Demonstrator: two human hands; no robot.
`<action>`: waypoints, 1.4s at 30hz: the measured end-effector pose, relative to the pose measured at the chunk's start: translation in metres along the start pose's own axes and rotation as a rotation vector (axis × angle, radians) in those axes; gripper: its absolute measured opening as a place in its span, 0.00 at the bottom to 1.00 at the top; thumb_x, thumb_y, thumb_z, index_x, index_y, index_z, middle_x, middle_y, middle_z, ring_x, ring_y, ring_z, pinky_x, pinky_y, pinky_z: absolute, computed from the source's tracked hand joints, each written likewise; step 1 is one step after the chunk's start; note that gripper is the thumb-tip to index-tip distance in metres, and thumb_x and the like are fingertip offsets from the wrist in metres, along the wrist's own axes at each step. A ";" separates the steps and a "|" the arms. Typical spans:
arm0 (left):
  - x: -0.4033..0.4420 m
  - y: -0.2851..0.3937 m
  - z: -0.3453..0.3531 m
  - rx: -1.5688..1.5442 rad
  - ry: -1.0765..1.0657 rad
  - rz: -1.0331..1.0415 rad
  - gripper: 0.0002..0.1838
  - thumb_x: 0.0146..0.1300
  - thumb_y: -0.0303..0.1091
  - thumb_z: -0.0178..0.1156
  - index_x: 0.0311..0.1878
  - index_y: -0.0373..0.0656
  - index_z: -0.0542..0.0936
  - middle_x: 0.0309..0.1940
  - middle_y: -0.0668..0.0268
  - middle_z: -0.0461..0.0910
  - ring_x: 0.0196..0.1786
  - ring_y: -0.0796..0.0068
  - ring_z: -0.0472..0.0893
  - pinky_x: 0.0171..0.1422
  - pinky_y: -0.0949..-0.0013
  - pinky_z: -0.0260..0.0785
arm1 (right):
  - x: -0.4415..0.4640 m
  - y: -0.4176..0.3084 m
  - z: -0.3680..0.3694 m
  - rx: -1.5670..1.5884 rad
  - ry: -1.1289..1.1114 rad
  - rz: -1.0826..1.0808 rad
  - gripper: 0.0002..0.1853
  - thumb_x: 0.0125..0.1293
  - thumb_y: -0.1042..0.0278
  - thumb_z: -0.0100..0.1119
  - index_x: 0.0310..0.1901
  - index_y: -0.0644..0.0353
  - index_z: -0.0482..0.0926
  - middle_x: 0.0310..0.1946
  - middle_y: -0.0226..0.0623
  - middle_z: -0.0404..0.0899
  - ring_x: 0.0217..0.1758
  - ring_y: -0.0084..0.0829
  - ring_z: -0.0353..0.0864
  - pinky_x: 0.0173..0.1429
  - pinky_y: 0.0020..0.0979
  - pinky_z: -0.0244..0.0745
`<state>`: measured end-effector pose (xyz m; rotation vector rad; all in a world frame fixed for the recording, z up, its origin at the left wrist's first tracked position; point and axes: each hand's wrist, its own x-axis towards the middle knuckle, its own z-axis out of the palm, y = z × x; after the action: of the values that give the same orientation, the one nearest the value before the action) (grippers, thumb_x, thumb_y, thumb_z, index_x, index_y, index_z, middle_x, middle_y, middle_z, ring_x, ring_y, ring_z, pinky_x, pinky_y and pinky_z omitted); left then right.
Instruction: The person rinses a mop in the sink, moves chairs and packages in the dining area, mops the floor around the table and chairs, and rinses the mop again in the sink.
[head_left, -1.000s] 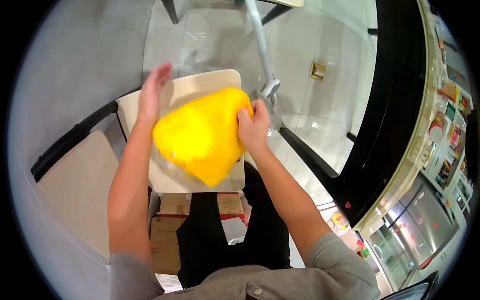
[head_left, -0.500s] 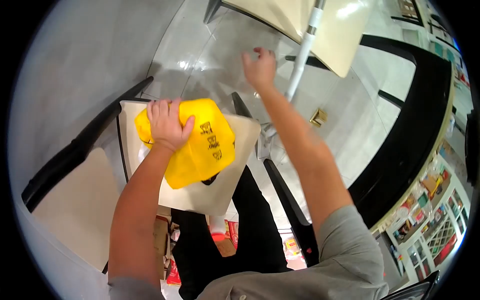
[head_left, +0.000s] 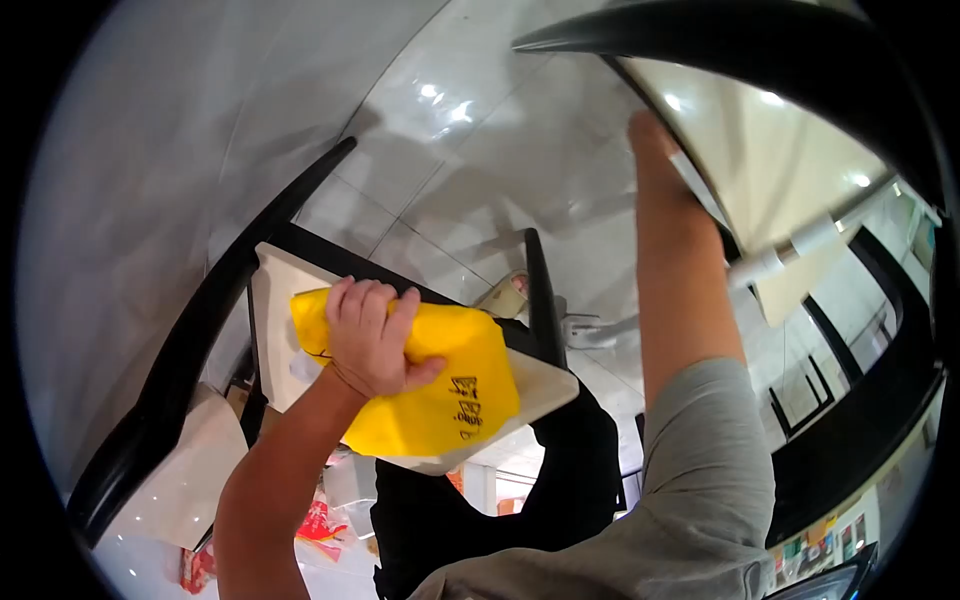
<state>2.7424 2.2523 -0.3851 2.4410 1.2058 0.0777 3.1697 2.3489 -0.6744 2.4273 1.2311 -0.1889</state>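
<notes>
A yellow cloth-like item (head_left: pixel 450 350) with dark printed marks lies on the cream chair seat (head_left: pixel 550 382). My left hand (head_left: pixel 372 335) rests on its upper left part, fingers bent over it and thumb pointing right. Up at the right, my right hand (head_left: pixel 650 130) reaches to the edge of another cream chair seat (head_left: pixel 735 130). Its fingers are mostly hidden and blurred, so what it touches there cannot be made out.
A black chair back (head_left: pixel 200 330) curves along the left. A white pole (head_left: pixel 790 250) crosses at the right, near a black frame (head_left: pixel 850 460). Red packaging (head_left: pixel 318 525) lies low at the left. Another black chair back (head_left: pixel 730 25) is at the top right.
My left hand came down onto the yellow item, which now shows its printed side. My right hand let go of it and moved away to the upper right. The view has turned.
</notes>
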 end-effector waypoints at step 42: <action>-0.106 0.077 -0.100 -1.002 -0.070 -0.560 0.20 0.73 0.46 0.49 0.54 0.37 0.72 0.48 0.51 0.79 0.48 0.51 0.79 0.49 0.54 0.72 | -0.525 0.288 -0.485 1.833 0.168 0.373 0.17 0.62 0.66 0.68 0.48 0.60 0.72 0.38 0.26 0.75 0.42 0.19 0.74 0.46 0.25 0.73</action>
<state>2.7111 2.1624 -0.2502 1.2086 1.3286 0.3342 3.0532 2.0099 0.0079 4.0733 0.4488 -1.5838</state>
